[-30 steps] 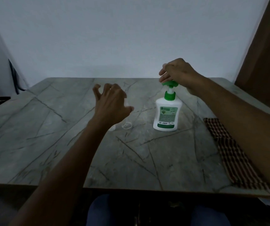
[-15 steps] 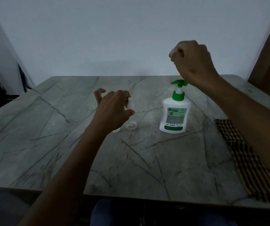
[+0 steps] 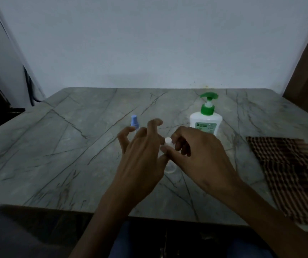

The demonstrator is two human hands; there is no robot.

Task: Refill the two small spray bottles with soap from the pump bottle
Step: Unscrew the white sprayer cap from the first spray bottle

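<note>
A white pump bottle (image 3: pixel 206 120) with a green pump head stands upright at the table's back right. A small clear spray bottle with a white cap (image 3: pixel 168 140) stands between my hands, its base on the table. My right hand (image 3: pixel 198 155) pinches it just under the cap with thumb and fingers. My left hand (image 3: pixel 142 155) is right beside it with fingers spread and curled, its thumb close to the bottle's side. A second small spray bottle with a blue cap (image 3: pixel 134 122) stands behind my left fingers, its body partly hidden.
A grey marble-patterned table (image 3: pixel 56 155) carries everything, with its front edge near my body. A brown checked cloth (image 3: pixel 291 174) lies along the right edge. A white wall rises behind the table, with a brown door at the right.
My right hand left the pump head, rose, then came down onto the white-capped bottle. My left hand shifted slightly right, uncovering the blue-capped bottle.
</note>
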